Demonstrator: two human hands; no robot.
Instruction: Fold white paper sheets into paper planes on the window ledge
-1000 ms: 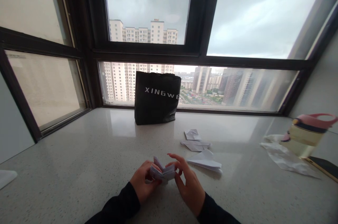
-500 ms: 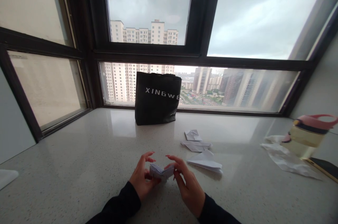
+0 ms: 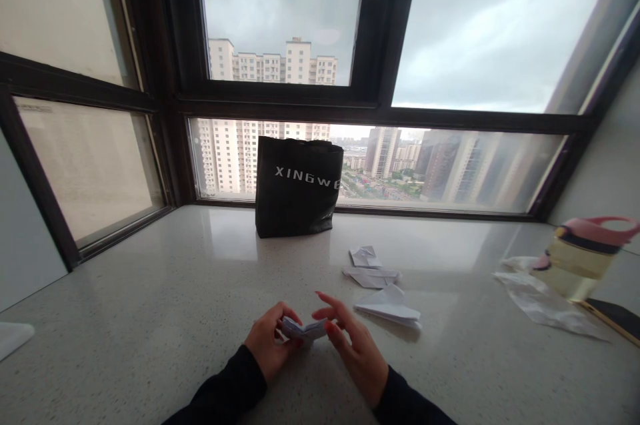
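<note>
A small folded white paper piece (image 3: pixel 304 329) is pinched between both my hands just above the speckled counter (image 3: pixel 150 318). My left hand (image 3: pixel 270 345) curls its fingers round the paper's left end. My right hand (image 3: pixel 353 348) pinches the right end with thumb and a finger, the other fingers lifted. Both sleeves are dark. Just right of my right hand lies a folded white paper plane (image 3: pixel 387 305), and two smaller folded paper shapes (image 3: pixel 370 275) lie behind it.
A black paper bag (image 3: pixel 297 188) with white lettering stands at the window. At the right are a pink-lidded water bottle (image 3: pixel 580 255), crumpled clear plastic (image 3: pixel 543 301) and a dark flat object (image 3: pixel 617 318). A white thing (image 3: pixel 13 337) pokes in at the left edge.
My left fingers, spread half a second ago, have closed back over the paper. The folded piece has been pressed flatter and sits slightly lower.
</note>
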